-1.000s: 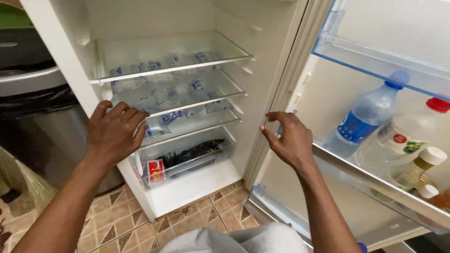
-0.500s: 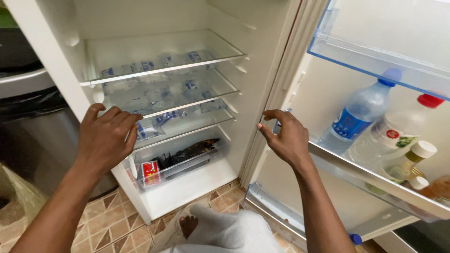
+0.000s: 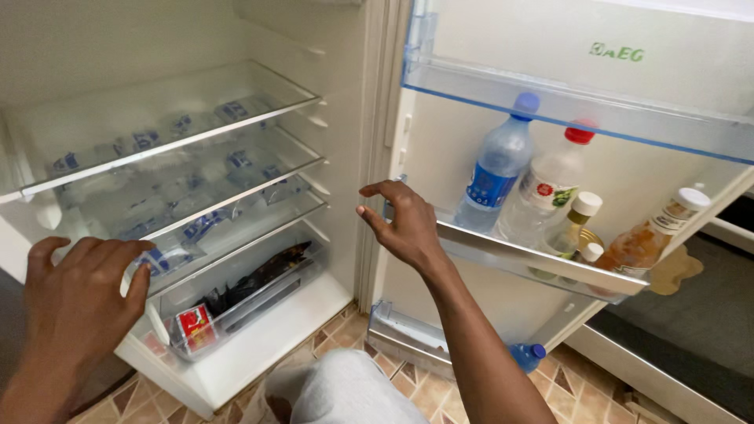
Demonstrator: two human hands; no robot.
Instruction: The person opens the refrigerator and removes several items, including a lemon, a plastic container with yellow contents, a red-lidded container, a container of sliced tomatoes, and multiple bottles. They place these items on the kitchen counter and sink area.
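A fridge stands open in front of me. My left hand [image 3: 78, 294] is at the lower left, fingers spread and curled by the front edge of a glass shelf [image 3: 236, 200] that carries several clear water sachets [image 3: 169, 259]. My right hand [image 3: 400, 224] hovers at the inner end of the door shelf [image 3: 518, 255], fingers apart and holding nothing. Just right of it stand a water bottle with a blue cap [image 3: 499, 169] and a clear bottle with a red cap [image 3: 550, 184].
Two more glass shelves [image 3: 173, 137] with sachets sit above. A clear bottom drawer [image 3: 259, 302] holds a dark item and a red packet [image 3: 192, 323]. Small sauce bottles [image 3: 652, 235] fill the door shelf. Another blue-capped bottle [image 3: 525, 355] lies low in the door. My grey-clad knee [image 3: 338, 392] is over brown floor tiles.
The view has swung right toward the door and come closer. My left hand now sits lower at the frame's left; my right hand stays by the door shelf's end.
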